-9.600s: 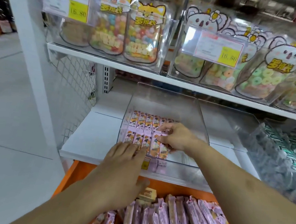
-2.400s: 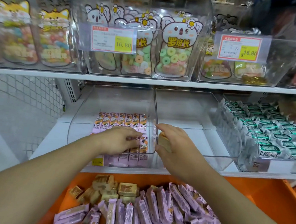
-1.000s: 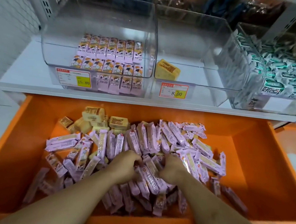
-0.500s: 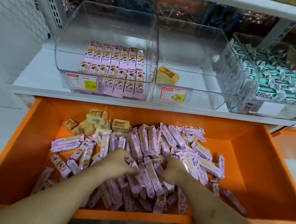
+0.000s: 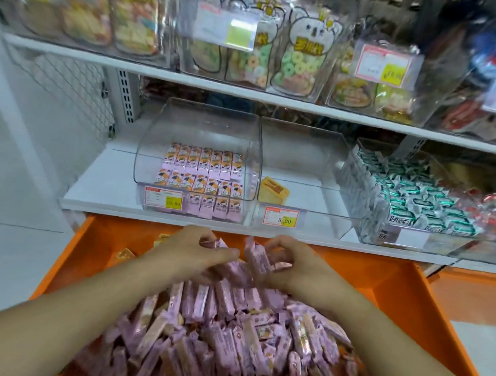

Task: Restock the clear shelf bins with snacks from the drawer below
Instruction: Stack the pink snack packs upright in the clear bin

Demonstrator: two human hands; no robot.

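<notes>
Gripping pink bars (image 5: 253, 261) between them, the left hand (image 5: 195, 254) and right hand (image 5: 293, 266) have fingers curled around the packets above the back of the orange drawer (image 5: 428, 320). A loose heap of pink bars (image 5: 225, 343) fills the drawer. On the shelf (image 5: 104, 186) above, the left bin (image 5: 153, 148) holds neat rows of pink bars. The middle bin (image 5: 317, 176) holds one yellow packet (image 5: 273, 190). The right bin (image 5: 367, 229) is full of green-and-white packets (image 5: 421, 201).
</notes>
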